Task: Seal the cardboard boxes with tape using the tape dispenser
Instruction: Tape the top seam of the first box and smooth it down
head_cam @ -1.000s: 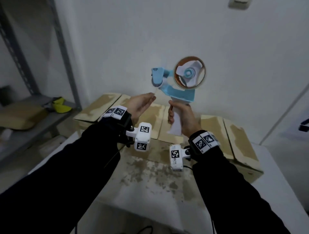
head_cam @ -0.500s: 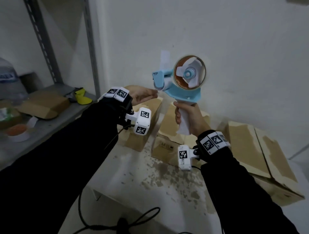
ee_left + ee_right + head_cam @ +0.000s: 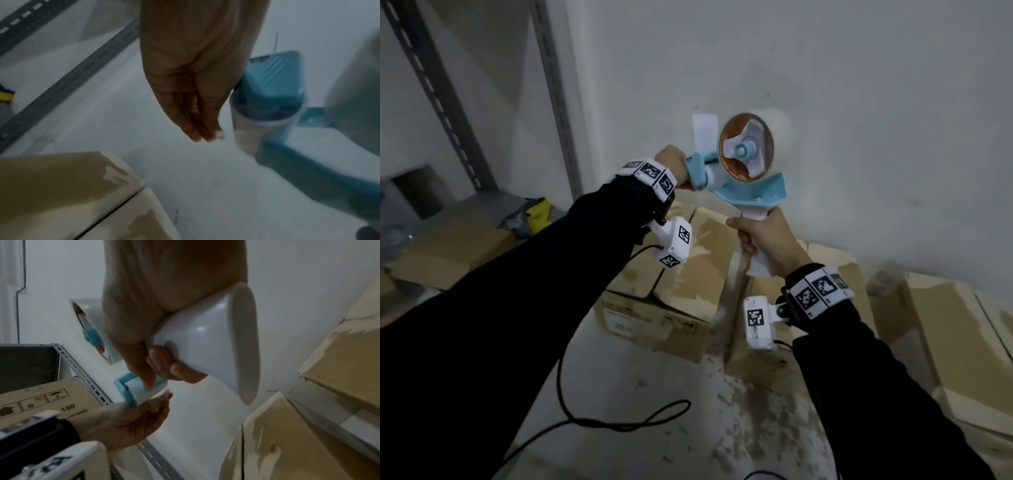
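The tape dispenser [image 3: 748, 178] is held upright above the cardboard boxes [image 3: 671, 274] by its white handle, gripped in the right hand [image 3: 767, 240], while its roller end is touched by the relaxed, straight-fingered left hand [image 3: 671, 164].

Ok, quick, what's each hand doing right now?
Left hand: open, fingers straight, at the roller end of the tape dispenser, holding nothing that shows.
Right hand: closed around the dispenser's white handle, holding it up.

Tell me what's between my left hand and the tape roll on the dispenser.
The dispenser's blue front guard and roller sit between the left hand and the tape roll, clearest in the head view.
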